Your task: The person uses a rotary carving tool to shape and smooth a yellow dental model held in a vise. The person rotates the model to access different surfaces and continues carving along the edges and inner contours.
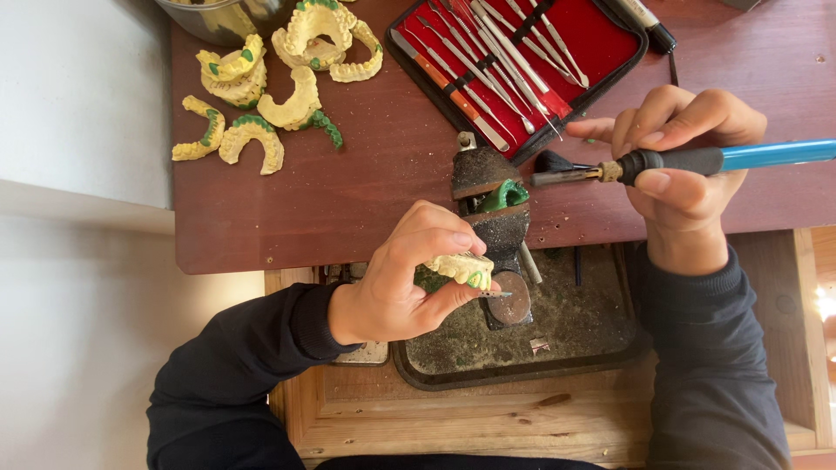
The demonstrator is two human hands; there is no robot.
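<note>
Dental cast [461,268], pale yellow plaster with green wax, pinched in left hand [401,278] over dusty dark tray [566,348], beside gritty bench block [492,204]. Heated tool [697,159], black grip and blue handle, clasped in right hand [679,157], metal tip near the block. Beyond, loose horseshoe-shaped casts [261,96] and red instrument case [522,61] on brown tabletop [348,200].

No packages, labels, signs or screens visible

Both arms wear long black sleeves with ribbed cuffs at the wrists; left hand [396,283] and right hand [684,152] are bare.
</note>
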